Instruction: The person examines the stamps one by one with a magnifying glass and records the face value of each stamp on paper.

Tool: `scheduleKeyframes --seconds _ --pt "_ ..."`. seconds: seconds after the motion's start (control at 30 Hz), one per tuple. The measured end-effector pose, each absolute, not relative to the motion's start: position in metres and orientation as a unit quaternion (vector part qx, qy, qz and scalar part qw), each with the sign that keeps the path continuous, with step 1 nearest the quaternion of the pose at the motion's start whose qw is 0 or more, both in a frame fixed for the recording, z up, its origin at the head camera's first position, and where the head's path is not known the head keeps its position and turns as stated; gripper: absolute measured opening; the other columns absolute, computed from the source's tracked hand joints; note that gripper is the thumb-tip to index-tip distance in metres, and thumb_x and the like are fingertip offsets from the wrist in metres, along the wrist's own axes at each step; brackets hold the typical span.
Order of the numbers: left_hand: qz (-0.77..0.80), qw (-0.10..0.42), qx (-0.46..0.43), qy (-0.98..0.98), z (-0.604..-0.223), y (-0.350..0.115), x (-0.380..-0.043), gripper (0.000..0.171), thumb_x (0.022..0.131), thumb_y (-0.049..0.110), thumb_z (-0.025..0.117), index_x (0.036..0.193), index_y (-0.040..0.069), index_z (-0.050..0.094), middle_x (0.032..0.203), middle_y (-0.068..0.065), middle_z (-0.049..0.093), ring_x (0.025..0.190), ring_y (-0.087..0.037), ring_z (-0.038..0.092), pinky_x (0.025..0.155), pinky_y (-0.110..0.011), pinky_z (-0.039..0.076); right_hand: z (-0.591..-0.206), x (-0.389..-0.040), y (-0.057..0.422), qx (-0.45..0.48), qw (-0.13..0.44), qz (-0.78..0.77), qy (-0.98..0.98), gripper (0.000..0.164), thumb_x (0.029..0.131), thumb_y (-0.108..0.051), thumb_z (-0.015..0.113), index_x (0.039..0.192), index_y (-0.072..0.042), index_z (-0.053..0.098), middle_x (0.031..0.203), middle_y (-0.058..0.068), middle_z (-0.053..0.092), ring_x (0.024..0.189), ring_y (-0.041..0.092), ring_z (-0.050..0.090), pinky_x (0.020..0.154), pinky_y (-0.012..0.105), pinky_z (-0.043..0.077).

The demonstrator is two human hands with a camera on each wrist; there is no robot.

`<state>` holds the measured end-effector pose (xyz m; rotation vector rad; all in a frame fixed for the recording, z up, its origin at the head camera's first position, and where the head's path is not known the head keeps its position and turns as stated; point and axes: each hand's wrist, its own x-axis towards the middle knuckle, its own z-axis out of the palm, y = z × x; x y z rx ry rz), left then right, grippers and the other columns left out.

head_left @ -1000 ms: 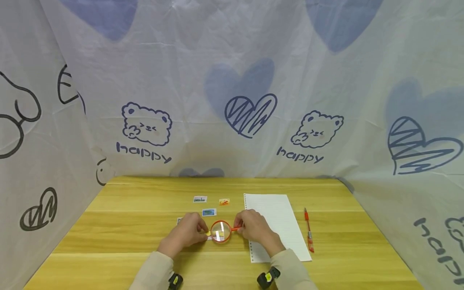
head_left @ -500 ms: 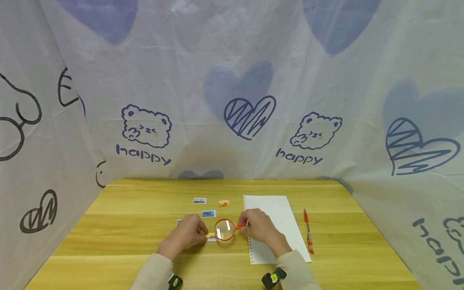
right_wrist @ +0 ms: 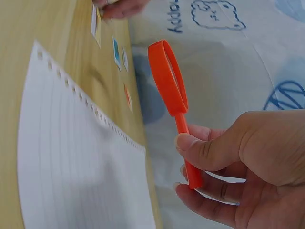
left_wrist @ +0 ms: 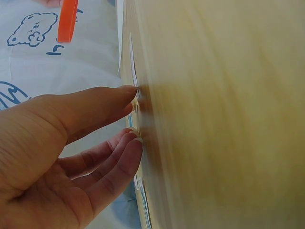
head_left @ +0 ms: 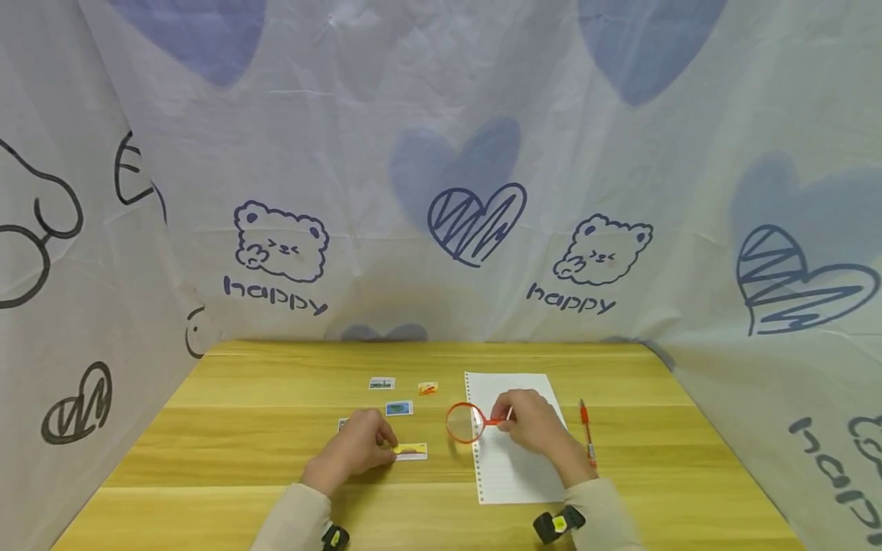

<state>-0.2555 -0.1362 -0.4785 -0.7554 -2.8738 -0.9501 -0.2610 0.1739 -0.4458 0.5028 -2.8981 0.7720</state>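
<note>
My right hand (head_left: 534,421) holds a red magnifying glass (head_left: 465,423) by its handle, between thumb and fingers. Its lens is raised over the left edge of a lined sheet of paper (head_left: 513,482); the right wrist view shows the red rim (right_wrist: 167,76) nearly edge-on. My left hand (head_left: 354,442) pinches the left end of a yellow and white stamp (head_left: 413,451) at the table surface. In the left wrist view, thumb and index finger meet at the thin edge of that stamp (left_wrist: 133,57). Another stamp (head_left: 342,423) is partly hidden behind the left hand.
Beyond the left hand lie a blue stamp (head_left: 399,409), an orange stamp (head_left: 428,389) and a grey-green stamp (head_left: 382,383). A red pen (head_left: 585,425) lies right of the paper. Patterned white cloth (head_left: 386,275) hangs behind the wooden table (head_left: 262,383).
My right hand has moved right and slightly away from me with the magnifying glass, from over the yellow stamp to the paper's edge. The left hand has stayed on the stamp.
</note>
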Motion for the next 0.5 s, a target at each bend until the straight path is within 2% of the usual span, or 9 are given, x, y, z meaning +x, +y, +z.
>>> scheduleKeyframes --seconds 0.2,0.5 --pt "-0.305 0.006 -0.239 -0.922 -0.477 -0.136 -0.255 0.012 0.075 0.002 0.088 0.085 0.003 0.081 0.09 -0.008 0.075 0.081 -0.02 0.066 0.068 -0.031 0.058 -0.443 -0.26 0.202 0.112 0.049 0.243 -0.962 0.022 0.083 0.004 0.08 0.078 -0.015 0.071 0.076 -0.005 0.063 0.07 0.011 0.051 0.066 0.026 0.044" --pt "-0.305 0.008 -0.242 -0.921 -0.477 -0.136 -0.255 0.012 0.075 0.002 0.088 0.085 0.003 0.081 0.09 -0.01 0.075 0.081 -0.021 0.067 0.068 -0.031 0.058 -0.436 -0.256 0.24 0.084 0.044 0.24 -0.966 0.014 0.087 0.002 0.077 0.086 -0.011 0.072 0.082 -0.001 0.066 0.075 0.015 0.054 0.068 0.028 0.046"
